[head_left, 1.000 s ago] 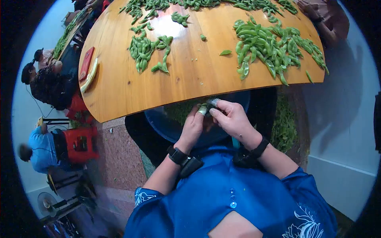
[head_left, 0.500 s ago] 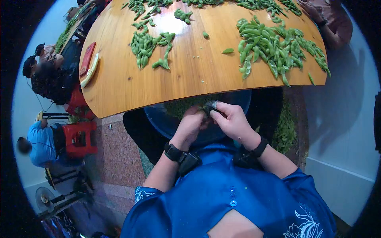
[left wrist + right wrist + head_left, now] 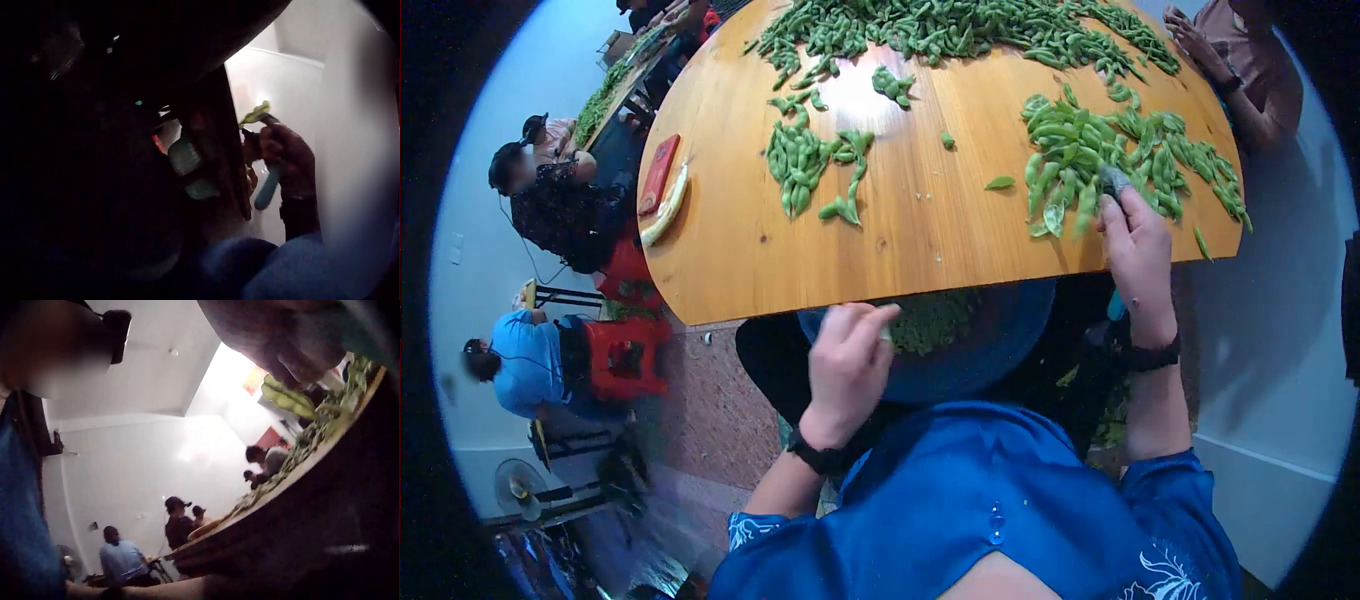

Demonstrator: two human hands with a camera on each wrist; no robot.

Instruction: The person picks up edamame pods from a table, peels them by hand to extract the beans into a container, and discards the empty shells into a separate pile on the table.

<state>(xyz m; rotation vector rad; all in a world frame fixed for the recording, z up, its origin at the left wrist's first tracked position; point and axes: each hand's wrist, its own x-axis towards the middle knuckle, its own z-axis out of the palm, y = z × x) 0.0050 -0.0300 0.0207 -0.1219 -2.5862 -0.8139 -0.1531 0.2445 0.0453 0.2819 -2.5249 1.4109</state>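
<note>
Head view downward over table (image 3: 920, 230); wrist views close, from underneath.

Table edge (image 3: 820, 290) hides part of the blue basin (image 3: 980, 355)

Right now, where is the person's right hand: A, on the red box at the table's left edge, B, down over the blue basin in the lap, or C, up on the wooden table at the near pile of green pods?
C: the right hand reaches onto the wooden table, fingers at the near pile of green pods.
</note>
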